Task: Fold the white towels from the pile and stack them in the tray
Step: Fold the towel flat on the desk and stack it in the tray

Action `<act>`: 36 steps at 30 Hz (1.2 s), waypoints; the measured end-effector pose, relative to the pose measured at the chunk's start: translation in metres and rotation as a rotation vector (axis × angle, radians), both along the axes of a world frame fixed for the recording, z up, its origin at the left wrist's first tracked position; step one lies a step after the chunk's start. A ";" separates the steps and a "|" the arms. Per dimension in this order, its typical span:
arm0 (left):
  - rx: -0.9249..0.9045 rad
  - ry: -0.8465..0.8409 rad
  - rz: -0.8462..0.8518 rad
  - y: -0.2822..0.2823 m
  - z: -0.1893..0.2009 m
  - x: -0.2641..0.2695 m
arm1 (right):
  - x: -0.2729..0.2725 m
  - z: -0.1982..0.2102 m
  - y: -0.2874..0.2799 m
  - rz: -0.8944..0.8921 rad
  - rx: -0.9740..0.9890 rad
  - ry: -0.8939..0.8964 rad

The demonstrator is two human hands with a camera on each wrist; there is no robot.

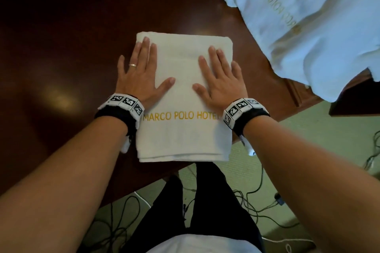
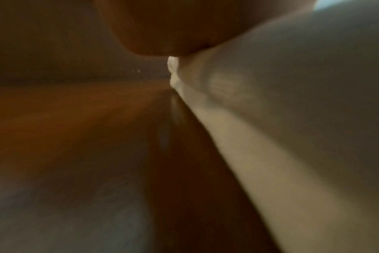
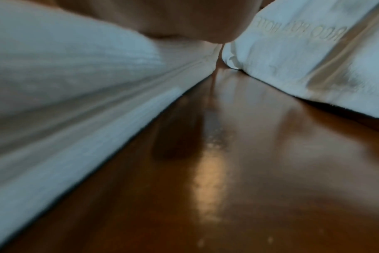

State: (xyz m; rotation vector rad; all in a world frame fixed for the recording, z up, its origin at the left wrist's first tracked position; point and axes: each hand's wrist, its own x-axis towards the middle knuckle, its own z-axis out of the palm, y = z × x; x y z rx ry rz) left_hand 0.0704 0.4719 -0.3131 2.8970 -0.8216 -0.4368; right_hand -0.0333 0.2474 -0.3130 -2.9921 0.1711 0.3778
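A folded white towel (image 1: pixel 183 135) with yellow hotel lettering lies flat on the dark wooden table (image 1: pixel 61 57), its near edge at the table's front. My left hand (image 1: pixel 141 68) lies flat on its far left part, fingers straight. My right hand (image 1: pixel 220 74) presses flat on its far right part. The left wrist view shows the towel's side (image 2: pixel 270 137) against the table. The right wrist view shows the towel's layered edge (image 3: pixel 76 102) on the left and the pile (image 3: pixel 314 51) on the right. No tray is in view.
The pile of loose white towels (image 1: pixel 308 26) covers the table's far right and hangs over its edge. Black cables (image 1: pixel 257 191) trail over the green floor below the table. My legs stand close to the table's front edge.
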 end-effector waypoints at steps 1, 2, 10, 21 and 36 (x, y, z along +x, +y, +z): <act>-0.008 -0.002 0.023 0.000 0.002 -0.008 | -0.004 0.001 0.006 -0.006 -0.009 -0.008; -0.013 -0.009 0.002 0.002 0.003 -0.020 | -0.011 0.003 0.013 -0.003 -0.012 -0.020; 0.017 0.012 -0.060 0.076 -0.002 -0.099 | -0.124 0.002 0.027 -0.062 0.013 -0.013; -0.273 0.485 0.589 0.046 0.019 -0.093 | -0.099 0.011 0.059 -0.909 0.564 0.005; -0.540 0.319 0.411 -0.038 0.144 -0.106 | -0.106 0.134 -0.006 -0.941 0.711 -0.178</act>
